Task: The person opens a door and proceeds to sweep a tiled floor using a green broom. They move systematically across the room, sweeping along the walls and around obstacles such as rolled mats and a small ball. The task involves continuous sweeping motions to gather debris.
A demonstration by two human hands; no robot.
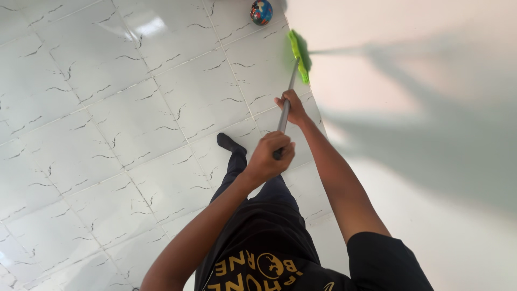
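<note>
Both hands clench a grey broom handle [284, 121]: the left hand [271, 156] wraps its near end, the right hand [291, 108] grips further along, a spread that appears to steady and steer the long shaft. From the head camera, the green broom head [299, 55] sits against the foot of a pale wall [420, 81], at the edge where the white tiled floor [118, 118] ends. A small multicoloured ball [261, 11] lies beyond the broom head, near the same wall. Open tiles stretch away to the left; the wall hems in the right.
</note>
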